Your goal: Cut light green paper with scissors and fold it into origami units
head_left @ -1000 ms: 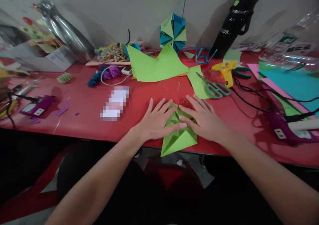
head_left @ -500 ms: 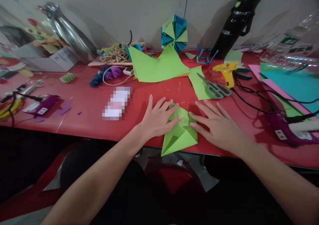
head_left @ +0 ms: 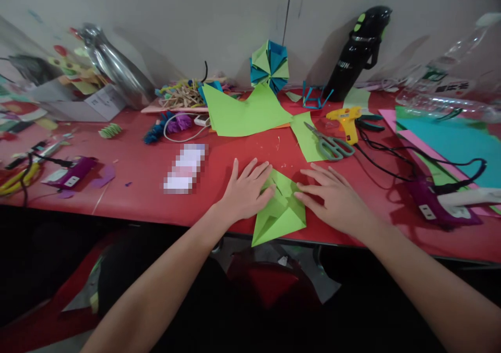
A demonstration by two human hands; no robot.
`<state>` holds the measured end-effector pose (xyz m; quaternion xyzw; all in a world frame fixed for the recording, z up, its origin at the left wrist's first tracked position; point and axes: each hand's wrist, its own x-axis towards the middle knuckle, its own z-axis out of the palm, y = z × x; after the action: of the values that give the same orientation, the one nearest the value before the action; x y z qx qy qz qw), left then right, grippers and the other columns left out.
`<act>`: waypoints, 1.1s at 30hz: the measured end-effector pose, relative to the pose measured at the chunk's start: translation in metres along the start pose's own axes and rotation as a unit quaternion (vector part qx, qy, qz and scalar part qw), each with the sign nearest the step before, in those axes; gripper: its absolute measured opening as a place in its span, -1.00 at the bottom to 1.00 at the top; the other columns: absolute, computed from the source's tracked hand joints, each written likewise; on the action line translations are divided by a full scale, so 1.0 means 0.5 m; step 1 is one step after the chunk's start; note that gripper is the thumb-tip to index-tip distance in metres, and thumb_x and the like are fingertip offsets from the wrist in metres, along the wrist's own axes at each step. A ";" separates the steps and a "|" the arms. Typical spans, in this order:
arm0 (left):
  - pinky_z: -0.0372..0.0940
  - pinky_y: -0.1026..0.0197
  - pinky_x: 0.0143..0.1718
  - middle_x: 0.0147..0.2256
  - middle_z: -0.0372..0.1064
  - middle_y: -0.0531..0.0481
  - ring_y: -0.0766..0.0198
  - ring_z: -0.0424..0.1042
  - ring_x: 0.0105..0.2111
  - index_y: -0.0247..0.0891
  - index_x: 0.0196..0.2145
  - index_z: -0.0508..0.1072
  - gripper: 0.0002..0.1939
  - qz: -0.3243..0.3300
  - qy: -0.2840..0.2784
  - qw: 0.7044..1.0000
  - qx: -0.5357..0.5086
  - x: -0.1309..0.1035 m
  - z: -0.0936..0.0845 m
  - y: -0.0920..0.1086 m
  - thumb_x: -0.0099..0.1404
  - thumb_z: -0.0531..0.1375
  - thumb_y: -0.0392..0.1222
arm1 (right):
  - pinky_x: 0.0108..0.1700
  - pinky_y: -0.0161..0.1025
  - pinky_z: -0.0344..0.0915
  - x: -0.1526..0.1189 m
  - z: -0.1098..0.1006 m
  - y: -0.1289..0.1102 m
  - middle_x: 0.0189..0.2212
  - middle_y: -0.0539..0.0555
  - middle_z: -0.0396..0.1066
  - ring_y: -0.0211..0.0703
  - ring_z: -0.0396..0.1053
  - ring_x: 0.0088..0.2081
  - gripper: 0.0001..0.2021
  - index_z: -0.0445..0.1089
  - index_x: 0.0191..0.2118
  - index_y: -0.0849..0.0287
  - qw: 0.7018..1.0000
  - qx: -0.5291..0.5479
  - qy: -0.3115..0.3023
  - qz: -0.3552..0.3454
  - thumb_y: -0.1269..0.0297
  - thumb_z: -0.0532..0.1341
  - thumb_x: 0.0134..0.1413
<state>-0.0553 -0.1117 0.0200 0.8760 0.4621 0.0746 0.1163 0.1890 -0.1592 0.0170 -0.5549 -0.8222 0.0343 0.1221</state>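
A folded sheet of green paper (head_left: 282, 218) lies at the front edge of the red table (head_left: 148, 205), its lower corner sticking out past the edge. My left hand (head_left: 247, 190) rests flat on its left side, fingers spread, with the thumb on the paper. On the other side my right hand (head_left: 331, 196) touches the paper's right edge with its fingertips, fingers extended and apart. Creases and a raised flap show between the hands. Parts of the paper's left side are hidden under my left hand.
Behind the hands lie scissors (head_left: 332, 145), a yellow glue gun (head_left: 346, 121) and a larger green sheet (head_left: 246, 114). A blurred-out phone (head_left: 185, 169) is to the left. A black bottle (head_left: 354, 56) stands by the wall. A purple power strip (head_left: 434, 207) with cables sits right.
My left fingers and thumb have drawn back a little to the left, baring more of the paper's middle. The right hand keeps near the right edge. The camera view has tilted slightly.
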 end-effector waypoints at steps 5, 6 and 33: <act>-0.48 -0.41 0.39 0.46 -0.17 -0.02 0.01 -0.24 0.47 -0.21 0.44 0.00 -0.37 0.010 -0.035 0.999 -0.024 0.011 -0.009 -0.010 0.52 -0.18 0.06 | 0.12 0.14 0.30 0.024 0.018 -0.011 0.11 0.17 0.46 0.15 0.39 0.14 -0.71 0.53 -0.13 0.14 0.997 0.043 0.053 0.019 0.02 0.24 0.26; -0.47 -0.41 0.39 0.47 -0.23 -0.02 0.01 -0.27 0.47 -0.20 0.44 -0.02 -0.37 0.013 -0.038 0.999 -0.028 0.013 -0.015 -0.011 0.52 -0.18 0.06 | 0.07 0.10 0.32 0.030 0.022 -0.014 0.04 0.16 0.49 0.12 0.42 0.06 -0.71 0.51 -0.15 0.14 0.996 0.058 0.060 0.025 0.02 0.25 0.25; 0.48 -0.04 -0.01 0.21 0.34 -0.38 -0.01 0.51 0.05 -0.25 0.33 0.14 -0.13 -0.192 0.127 0.793 -0.563 0.014 -0.022 -0.031 0.18 0.41 -0.02 | -0.29 -0.22 0.53 0.061 0.015 -0.050 -0.05 0.12 0.53 -0.13 0.51 -0.20 -0.48 0.39 -0.05 0.10 0.664 0.688 0.106 0.273 0.18 0.51 -0.17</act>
<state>-0.0660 -0.0959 0.0264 0.5313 0.5078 0.4081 0.5416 0.1537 -0.1400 0.0198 -0.5129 -0.3578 0.5626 0.5408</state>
